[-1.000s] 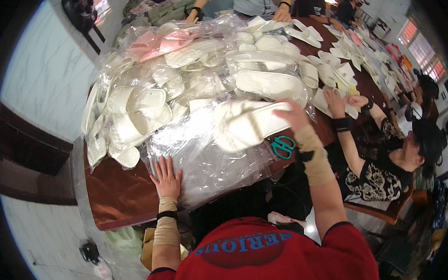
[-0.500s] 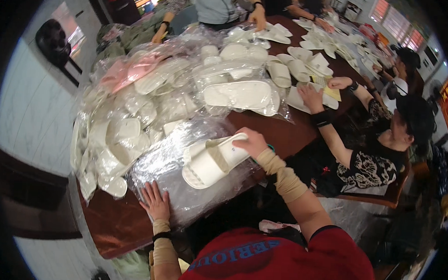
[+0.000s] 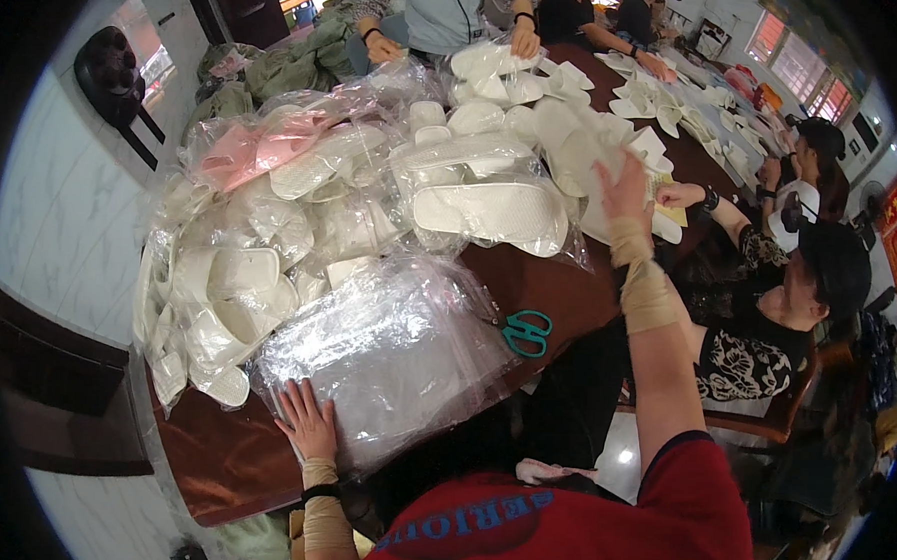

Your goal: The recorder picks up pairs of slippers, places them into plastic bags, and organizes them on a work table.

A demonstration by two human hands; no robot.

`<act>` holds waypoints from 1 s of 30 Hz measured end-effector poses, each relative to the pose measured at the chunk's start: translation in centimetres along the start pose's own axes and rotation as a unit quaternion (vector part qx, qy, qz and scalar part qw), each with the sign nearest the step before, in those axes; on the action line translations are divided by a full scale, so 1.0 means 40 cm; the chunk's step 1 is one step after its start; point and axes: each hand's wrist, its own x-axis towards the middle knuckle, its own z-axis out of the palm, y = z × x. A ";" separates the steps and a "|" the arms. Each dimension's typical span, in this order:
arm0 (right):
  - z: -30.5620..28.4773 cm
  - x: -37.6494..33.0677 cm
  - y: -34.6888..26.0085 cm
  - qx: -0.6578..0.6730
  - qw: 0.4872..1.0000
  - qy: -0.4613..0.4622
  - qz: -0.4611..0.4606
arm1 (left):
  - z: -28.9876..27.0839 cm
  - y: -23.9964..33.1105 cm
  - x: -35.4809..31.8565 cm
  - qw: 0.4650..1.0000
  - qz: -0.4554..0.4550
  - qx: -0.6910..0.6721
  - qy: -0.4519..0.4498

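Observation:
My left hand point(image 3: 308, 421) lies flat, fingers spread, on the near left part of a stack of clear plastic bags point(image 3: 385, 367). My right arm reaches far right over the table. There my right hand point(image 3: 627, 193) grips a white slipper point(image 3: 566, 145) by its end, and the slipper is smeared by motion. Whether a second slipper is in that grip I cannot tell. Other white slippers lie close beside and beneath it. Just left of them rests a bagged white slipper point(image 3: 491, 214), sole up.
Scissors with teal handles point(image 3: 526, 333) lie right of the bags. Bagged white slippers point(image 3: 238, 291) and a pink pair point(image 3: 264, 150) are heaped at left. A co-worker's hand point(image 3: 680, 195) is close to my right hand. Another person's hands point(image 3: 524, 38) handle slippers across the table.
My right hand has carried the white slipper from above the plastic bags to the far right, uncovering the scissors. My left hand stays on the bags. The person opposite has moved both hands.

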 end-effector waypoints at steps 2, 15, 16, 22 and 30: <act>0.075 -0.082 -0.047 0.107 0.982 -0.131 0.079 | -0.001 -0.014 -0.024 0.999 -0.018 0.002 -0.027; 0.040 0.147 -0.465 0.544 0.787 -0.291 -0.018 | 0.010 -0.036 -0.028 0.999 -0.011 -0.038 0.010; -0.026 0.144 -0.550 0.473 0.832 -0.286 -0.041 | 0.008 -0.037 -0.028 0.999 -0.017 -0.047 0.000; -0.323 -0.200 -1.003 0.221 0.819 -0.319 -0.423 | 0.038 -0.030 -0.018 0.998 -0.004 -0.060 0.027; -0.244 -0.300 -0.810 0.314 0.724 -0.611 -0.065 | 0.082 -0.059 -0.018 0.999 -0.006 -0.053 -0.008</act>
